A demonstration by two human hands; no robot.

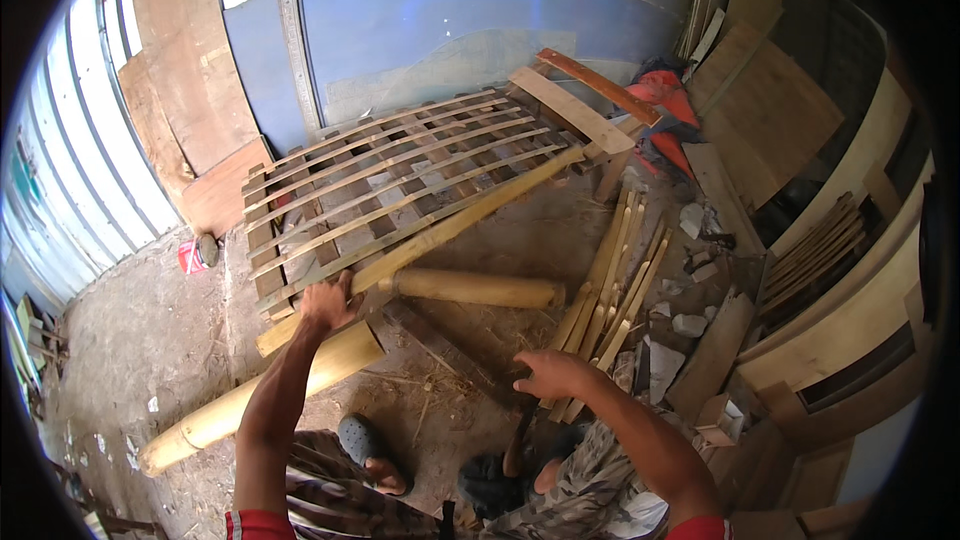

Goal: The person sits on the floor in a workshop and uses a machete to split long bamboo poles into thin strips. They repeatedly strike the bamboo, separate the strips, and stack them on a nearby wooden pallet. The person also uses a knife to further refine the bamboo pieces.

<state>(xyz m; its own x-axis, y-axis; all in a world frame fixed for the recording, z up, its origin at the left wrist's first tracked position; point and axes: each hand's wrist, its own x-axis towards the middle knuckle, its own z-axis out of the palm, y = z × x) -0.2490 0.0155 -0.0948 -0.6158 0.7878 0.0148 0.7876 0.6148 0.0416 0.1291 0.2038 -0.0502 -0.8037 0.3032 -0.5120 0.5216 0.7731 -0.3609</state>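
Observation:
My left hand [328,305] is closed around a long yellow bamboo pole [480,210] at the near edge of a slatted wooden frame [262,242]. The pole slants up and right along that edge. Under my left forearm lies a thick bamboo piece [205,430]. A shorter bamboo pole [475,288] rests on the ground beyond my hands. My right hand [557,376] hovers with fingers apart and nothing in it, close to a bundle of split bamboo strips [590,315]. Below it, a wooden handle [518,440] stands beside a dark object [490,480] between my feet.
A dark plank [445,350] lies on the dirt floor ahead of my feet. Two boards, one pale [570,110] and one reddish [600,87], rest at the frame's far right end. Broken rubble [690,323] lies at right. A red can [192,255] stands at left.

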